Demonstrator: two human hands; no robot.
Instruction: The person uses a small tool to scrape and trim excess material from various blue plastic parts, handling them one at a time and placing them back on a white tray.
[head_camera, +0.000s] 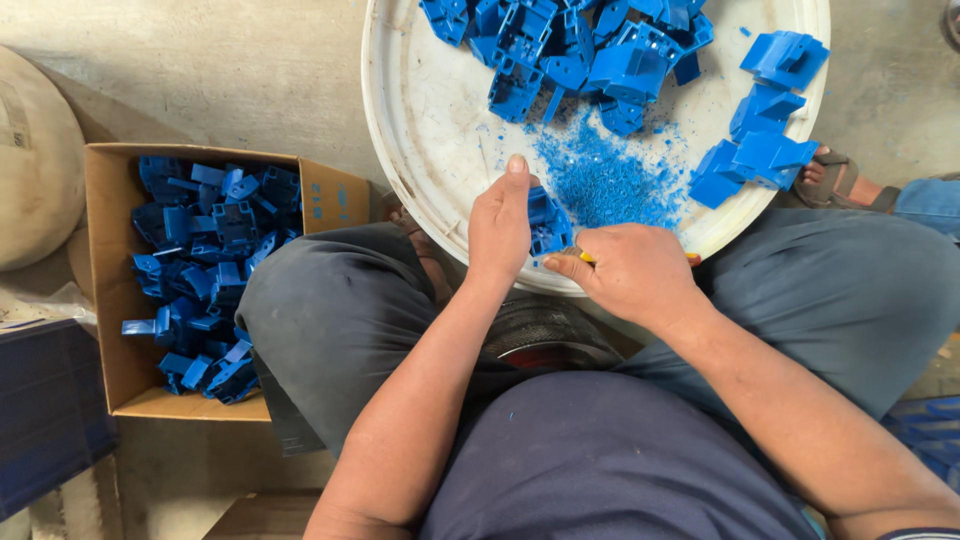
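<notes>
Gripping tight, the left hand (500, 225) has its grip clamped on a small blue plastic part (548, 222), thumb stretched up along the part's left side. It holds the part over the near rim of a large round white tray (425, 110) that rests on the person's lap. The right hand (635, 272) sits just beside it, its grip closed on a thin tool with a yellow handle (586, 258), of which only a short bit shows between the fingers; the tool's tip is at the part's lower edge.

On the tray, beyond the hands, lies a patch of fine blue shavings (605, 175). One heap of blue parts (575, 50) lies at the tray's far side, too tangled to count. A smaller loose group of blue parts (765, 140) lies at the tray's right edge, roughly five or six pieces.

To the left, on the concrete floor (240, 70), stands one open brown cardboard box (105, 270), rectangular, filled with many more of the same blue parts (205, 270); a small blue printed mark shows on its right flap. One pale rounded sack (35, 160) lies at the far left, and a dark blue crate (45, 410) sits at the lower left. A sandalled foot (835, 175) shows past the tray's right rim.
</notes>
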